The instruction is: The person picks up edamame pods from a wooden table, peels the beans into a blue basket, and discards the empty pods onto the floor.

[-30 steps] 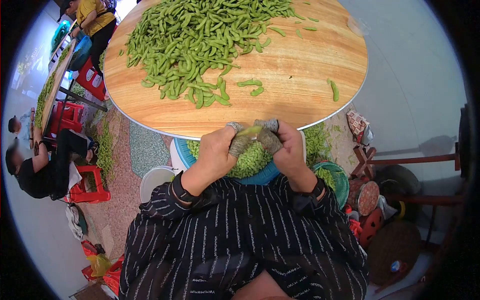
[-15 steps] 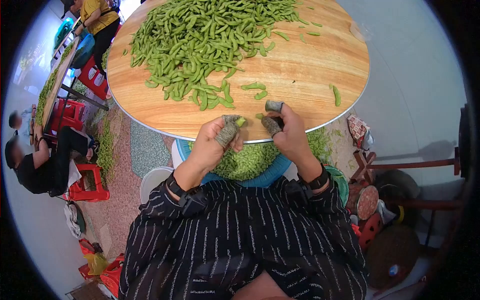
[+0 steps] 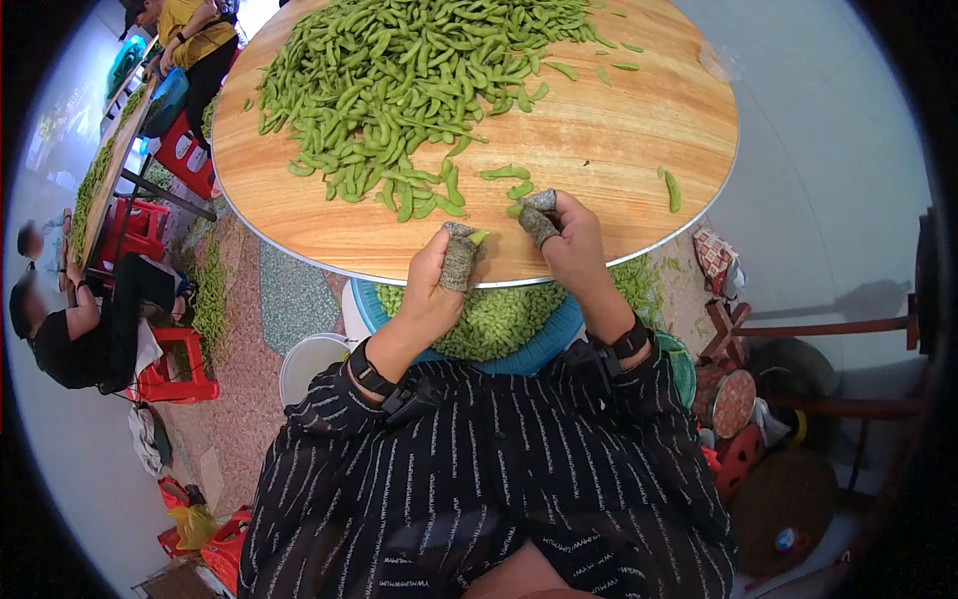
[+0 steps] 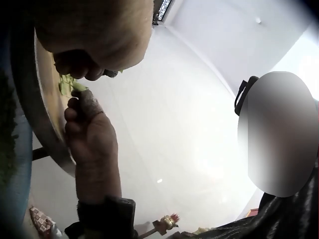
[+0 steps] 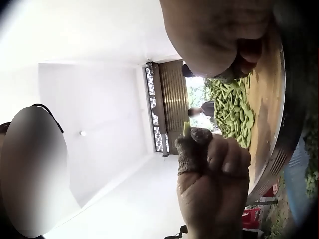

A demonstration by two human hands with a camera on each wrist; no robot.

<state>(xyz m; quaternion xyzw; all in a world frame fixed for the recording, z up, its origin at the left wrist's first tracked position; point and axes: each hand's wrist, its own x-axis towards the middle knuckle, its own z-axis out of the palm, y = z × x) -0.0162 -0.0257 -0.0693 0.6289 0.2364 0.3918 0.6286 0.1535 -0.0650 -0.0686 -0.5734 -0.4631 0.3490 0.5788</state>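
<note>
My left hand [image 3: 431,290] pinches a green soybean pod [image 3: 479,238] between thumb and forefinger, its tip poking out past the fingers. Grey wrappings [image 3: 457,262] cover the thumb and finger. The right hand [image 3: 579,245], wrapped the same way, pinches a small green pod piece [image 4: 79,86] at its fingertips. A short gap separates the hands over the near edge of the round wooden table [image 3: 599,140]. Below them, a blue basin [image 3: 534,356] holds many shelled green beans [image 3: 489,324]. The heap of pods [image 3: 399,80] lies across the table's far left.
Loose pods [image 3: 506,173] lie just beyond the hands. A white bucket [image 3: 309,364] stands left of the basin, a green basket [image 3: 682,374] at right. People sit and stand by another table [image 3: 120,160] at far left, among red stools [image 3: 180,369].
One second ago both hands met on a green pod above the basin. They have since drawn apart, the right hand moving up over the table, each with green between its fingertips.
</note>
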